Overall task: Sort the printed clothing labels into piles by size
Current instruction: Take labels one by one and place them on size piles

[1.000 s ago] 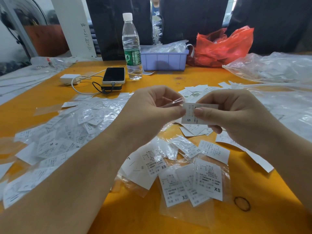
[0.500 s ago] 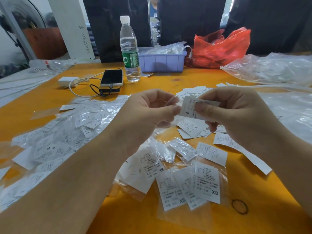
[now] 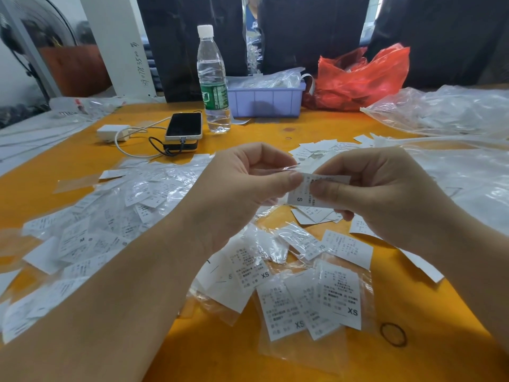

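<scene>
Above the middle of the orange table (image 3: 275, 354), both hands meet on one white label marked S (image 3: 301, 195). My right hand (image 3: 385, 194) pinches the label between thumb and fingers. My left hand (image 3: 242, 186) pinches its left edge together with a strip of clear film (image 3: 278, 169). Below the hands lies a group of labels marked XS (image 3: 340, 295), some in clear sleeves. A big loose heap of labels and sleeves (image 3: 104, 221) covers the left side. More white labels (image 3: 316, 150) lie behind the hands.
At the back stand a water bottle (image 3: 213, 84), a phone on a power bank (image 3: 184, 126), a white charger (image 3: 111, 132), a lilac bin (image 3: 265, 99), a red bag (image 3: 360, 75). Clear plastic bags (image 3: 454, 114) fill the right. A black rubber band (image 3: 393, 334) lies near the front.
The two hands have stayed together on the S label, which has tilted slightly and sits lower in my fingers. The view has shifted a little.
</scene>
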Available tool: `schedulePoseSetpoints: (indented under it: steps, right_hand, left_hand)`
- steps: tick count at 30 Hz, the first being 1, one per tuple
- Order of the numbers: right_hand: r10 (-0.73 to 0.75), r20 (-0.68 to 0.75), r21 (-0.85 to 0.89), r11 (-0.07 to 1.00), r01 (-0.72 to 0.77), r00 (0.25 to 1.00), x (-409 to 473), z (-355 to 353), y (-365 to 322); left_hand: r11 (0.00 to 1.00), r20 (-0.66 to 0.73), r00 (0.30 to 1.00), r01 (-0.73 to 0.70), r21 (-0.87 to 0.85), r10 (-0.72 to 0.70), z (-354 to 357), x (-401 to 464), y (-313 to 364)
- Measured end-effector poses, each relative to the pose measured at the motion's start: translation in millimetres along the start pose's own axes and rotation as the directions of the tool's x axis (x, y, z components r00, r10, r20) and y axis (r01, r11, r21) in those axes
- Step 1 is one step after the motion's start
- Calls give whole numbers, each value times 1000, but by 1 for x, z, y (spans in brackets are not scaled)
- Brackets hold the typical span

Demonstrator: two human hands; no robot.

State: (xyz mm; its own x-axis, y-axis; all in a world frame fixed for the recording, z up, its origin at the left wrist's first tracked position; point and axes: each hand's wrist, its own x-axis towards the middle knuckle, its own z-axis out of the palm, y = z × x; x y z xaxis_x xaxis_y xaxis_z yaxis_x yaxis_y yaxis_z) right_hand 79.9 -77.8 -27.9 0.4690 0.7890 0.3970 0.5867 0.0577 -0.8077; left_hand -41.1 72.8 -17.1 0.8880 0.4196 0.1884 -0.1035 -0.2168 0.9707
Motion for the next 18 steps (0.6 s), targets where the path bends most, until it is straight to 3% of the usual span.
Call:
schedulePoseSetpoints:
  steps: [5,12,18]
  right_hand:
    - [7,-1,80,997,-7,1000,1,0,-1]
    - [123,-34,155,981,-116,992,1,-5,-4]
    - [104,-105,178,980,-84,989,1,-1,-4]
  left_hand:
    - [999,39,999,-11,34,10,2,-1,0]
    - [1000,-29,999,-14,-21,13,-2,1,1]
    - [999,-22,999,26,-34,-27,-2,2,-1]
